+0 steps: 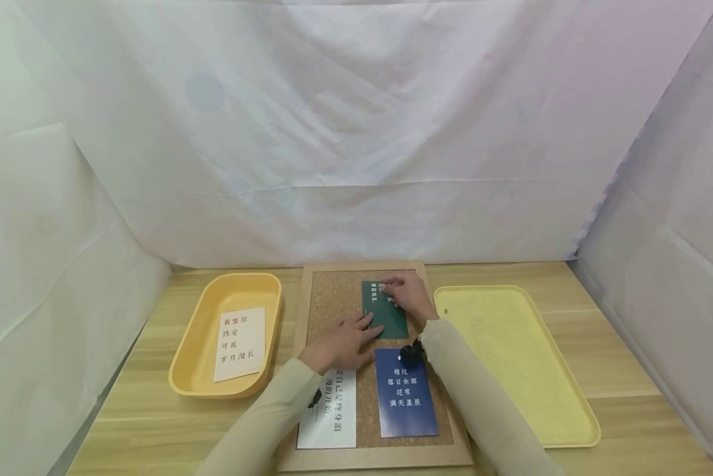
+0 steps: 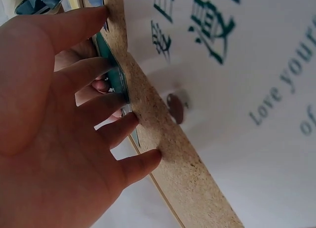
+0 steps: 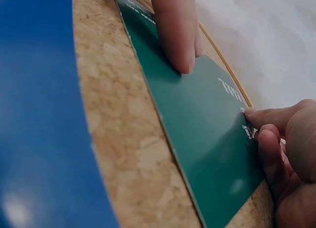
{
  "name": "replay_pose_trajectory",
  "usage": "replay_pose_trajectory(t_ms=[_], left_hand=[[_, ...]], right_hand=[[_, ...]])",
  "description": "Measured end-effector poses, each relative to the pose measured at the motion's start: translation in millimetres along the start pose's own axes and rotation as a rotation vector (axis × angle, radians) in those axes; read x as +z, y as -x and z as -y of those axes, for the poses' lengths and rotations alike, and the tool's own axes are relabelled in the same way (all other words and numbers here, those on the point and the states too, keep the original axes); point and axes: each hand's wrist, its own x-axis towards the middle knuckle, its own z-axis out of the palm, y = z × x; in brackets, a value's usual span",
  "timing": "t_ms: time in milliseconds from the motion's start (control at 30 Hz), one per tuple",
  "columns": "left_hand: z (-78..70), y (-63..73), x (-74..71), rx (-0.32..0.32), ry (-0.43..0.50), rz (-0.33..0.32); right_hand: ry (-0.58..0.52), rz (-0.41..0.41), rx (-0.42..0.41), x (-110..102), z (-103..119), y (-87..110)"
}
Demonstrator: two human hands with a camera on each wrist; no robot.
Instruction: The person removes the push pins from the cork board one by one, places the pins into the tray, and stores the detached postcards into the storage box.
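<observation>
A green card [image 1: 397, 324] with white lettering lies on a wood-framed corkboard [image 1: 333, 287], near its far right corner. My left hand [image 1: 344, 340] has its fingers spread, with fingertips resting on the card's left side and the cork beside it. At the card's far end is my right hand [image 1: 410, 294]. Its index fingertip [image 3: 252, 112] touches the printed surface while the other fingers bend under; whether a small pin sits beneath them is hidden. Nearer me lie a blue card [image 1: 407, 423] and a white card [image 1: 341, 430], which has a round-headed pin [image 2: 175, 108] near its edge.
To the left stands an orange-yellow tray [image 1: 180, 370] with a white card [image 1: 240, 344] bearing red lettering. A pale yellow tray [image 1: 535, 377] lies to the right of the board. White cloth [image 1: 356, 165] encloses the back and sides of the wooden table [image 1: 136, 423].
</observation>
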Motion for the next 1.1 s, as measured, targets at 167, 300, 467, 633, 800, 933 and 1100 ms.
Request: replay_pose_trajectory(t_ms=[167,300,467,633,800,933,1100], left_hand=[[-1.9,1.1,-1.5,-0.006,0.019,0.009],[-3.1,1.8,-3.4,-0.014,0.055,0.024],[-4.2,1.3,-4.9,-0.020,0.064,0.026],[-6.6,1.1,-4.4,-0.019,0.019,0.040],[-9.4,1.7,-2.8,-0.020,-0.026,0.053],[-9.7,1.7,-0.3,-0.025,-0.028,0.056],[-9.4,1.1,2.1,-0.023,-0.030,0.053]], right_hand=[[0.005,-0.012,0.006,0,-2,1.3],[0.002,-0.016,0.014,1,-2,0.1],[-0.029,-0.023,0.016,-1,1,-2.6],[-0.067,-0.026,0.041,-2,3,-4.3],[-0.079,-0.018,0.091,-5,6,-4.1],[-0.105,-0.003,0.145,-8,10,-1.9],[-0.106,0.011,0.158,-11,11,-1.2]])
